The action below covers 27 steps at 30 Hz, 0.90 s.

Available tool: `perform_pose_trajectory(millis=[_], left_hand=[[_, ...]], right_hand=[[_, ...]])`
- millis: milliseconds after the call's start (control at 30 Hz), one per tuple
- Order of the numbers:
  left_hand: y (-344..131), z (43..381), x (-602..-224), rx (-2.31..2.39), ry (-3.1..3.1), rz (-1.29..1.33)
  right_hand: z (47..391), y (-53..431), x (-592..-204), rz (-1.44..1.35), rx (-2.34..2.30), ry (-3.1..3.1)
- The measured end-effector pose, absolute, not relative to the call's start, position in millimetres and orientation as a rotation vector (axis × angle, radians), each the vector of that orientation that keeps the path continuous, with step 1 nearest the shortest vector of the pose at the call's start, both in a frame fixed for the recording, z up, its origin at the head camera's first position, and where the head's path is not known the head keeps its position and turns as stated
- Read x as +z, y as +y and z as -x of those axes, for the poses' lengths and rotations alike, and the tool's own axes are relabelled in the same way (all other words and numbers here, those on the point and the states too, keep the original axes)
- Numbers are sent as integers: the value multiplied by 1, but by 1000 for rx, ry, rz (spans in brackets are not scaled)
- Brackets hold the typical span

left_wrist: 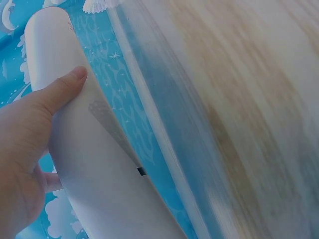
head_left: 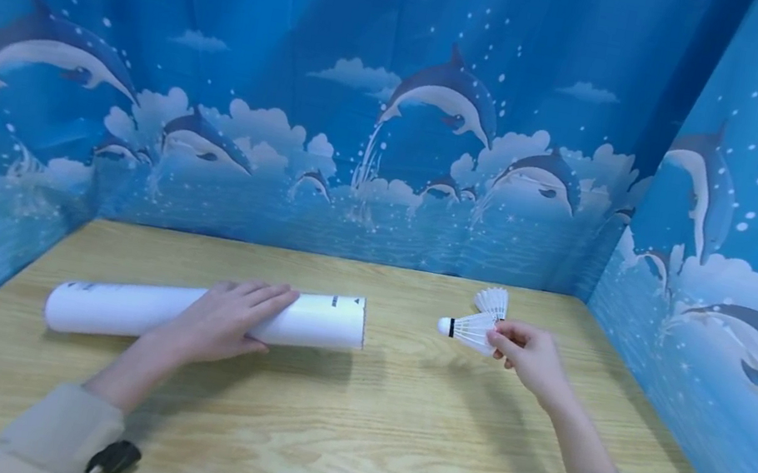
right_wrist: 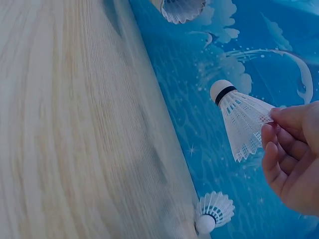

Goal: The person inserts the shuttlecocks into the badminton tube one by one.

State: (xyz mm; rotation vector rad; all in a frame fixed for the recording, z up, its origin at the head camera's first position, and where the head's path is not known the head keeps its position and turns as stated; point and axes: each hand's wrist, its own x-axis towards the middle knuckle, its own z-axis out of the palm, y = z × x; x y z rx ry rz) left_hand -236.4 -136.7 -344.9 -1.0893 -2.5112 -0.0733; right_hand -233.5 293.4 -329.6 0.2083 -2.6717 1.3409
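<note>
My left hand (head_left: 233, 321) grips a long white shuttlecock tube (head_left: 314, 322) from above, near the middle. The tube lies sideways, its right end facing my other hand. In the left wrist view the thumb crosses the tube (left_wrist: 109, 149), with fingers around its far side. My right hand (head_left: 530, 360) pinches a white shuttlecock (right_wrist: 244, 119) by its skirt rim between thumb and fingers. Its black-banded cork points left toward the tube. In the right wrist view a scalloped white edge (right_wrist: 183, 12) shows at the tube's end.
A second white shuttlecock (head_left: 492, 300) is on the wooden table (head_left: 312, 445) just behind the held one, partly hidden by it in the head view. Blue dolphin-print curtains (head_left: 331, 76) stand along the table's back and sides.
</note>
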Motion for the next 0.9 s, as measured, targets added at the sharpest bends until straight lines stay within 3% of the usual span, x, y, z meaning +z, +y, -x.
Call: perform_pose_trajectory(millis=[900], left_hand=[[-135, 237, -346, -84, -2518, 1091]], right_hand=[[240, 223, -330, -455, 1480, -2638]])
